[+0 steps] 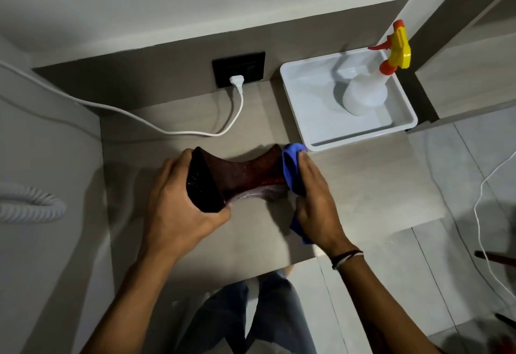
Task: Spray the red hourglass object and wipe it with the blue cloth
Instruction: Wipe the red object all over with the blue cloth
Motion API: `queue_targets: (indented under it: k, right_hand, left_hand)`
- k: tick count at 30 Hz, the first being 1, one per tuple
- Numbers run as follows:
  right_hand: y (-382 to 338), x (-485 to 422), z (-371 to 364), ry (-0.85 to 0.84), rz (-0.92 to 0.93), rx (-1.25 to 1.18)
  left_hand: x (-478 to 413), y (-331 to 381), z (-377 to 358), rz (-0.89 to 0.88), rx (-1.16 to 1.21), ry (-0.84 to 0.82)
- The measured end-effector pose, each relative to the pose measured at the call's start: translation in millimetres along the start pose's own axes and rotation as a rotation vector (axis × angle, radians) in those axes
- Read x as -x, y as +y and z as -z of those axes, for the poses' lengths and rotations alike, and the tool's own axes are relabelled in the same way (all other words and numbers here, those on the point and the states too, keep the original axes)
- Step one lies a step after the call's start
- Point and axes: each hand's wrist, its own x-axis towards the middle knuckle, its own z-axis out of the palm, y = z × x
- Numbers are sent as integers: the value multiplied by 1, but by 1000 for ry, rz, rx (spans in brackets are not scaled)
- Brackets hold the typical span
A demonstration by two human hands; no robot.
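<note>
The pale grey-brown wood-grain counter (363,186) carries everything here. At its far right corner sits a shallow white plastic tray (402,127), and standing in that tray is a translucent white spray bottle with a yellow and orange trigger head (368,91), well apart from both hands and untouched.

Near the middle of the counter lies the dark red glittery hourglass-shaped object (245,177). It is tipped on its side, so its long axis runs left to right across the person's front, one flared end toward each hand and the narrow waist between them. Droplets seem to bead on its upper face, which suggests the spraying is done and the wiping is the step in hand.

The left hand (178,208) is clamped on the left flared end, fingers over the top and thumb beneath, steadying it. The right hand (315,197) is closed on the bright blue cloth (291,166), pressing it flat against the right flared end; a loose corner of the cloth hangs below the palm.

So the unwiped length lies to the left of the cloth, along the axis toward the holding hand. The right hand is the nearer one to the work, and the stroke likely needs to run leftward over the waist, with the left hand bracing against that push.
</note>
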Motion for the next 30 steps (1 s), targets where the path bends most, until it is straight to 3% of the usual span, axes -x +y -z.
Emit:
queue_targets:
  k: [3,6,10,13,17,22,24,26,30]
  right_hand:
    - [-4,-8,8,92,-231,-489]
    - [-18,-15,4,94,-347,-737]
    - [-32,-34,0,178,-352,-755]
    - [-35,-42,-6,210,-211,-532]
    - [-43,-28,-23,10,84,30]
    - [-103,7,-51,-102,380,-83]
    - [-105,11,-58,-108,503,-11]
    - [-83,1,-48,-59,449,126]
    - [-42,-9,-18,-102,83,320]
  left_hand:
    - [-4,3,-1,245,265,77]
    - [-9,1,-2,481,453,17]
    - [-12,-7,7,363,392,-246]
    - [-11,-10,7,207,253,-317]
    - [-16,-10,-3,71,138,-141]
    - [-17,-15,-2,91,189,-116]
    - [-12,-14,0,132,224,-155]
    - [-9,-14,5,122,144,-164]
    - [-12,6,11,120,92,-139]
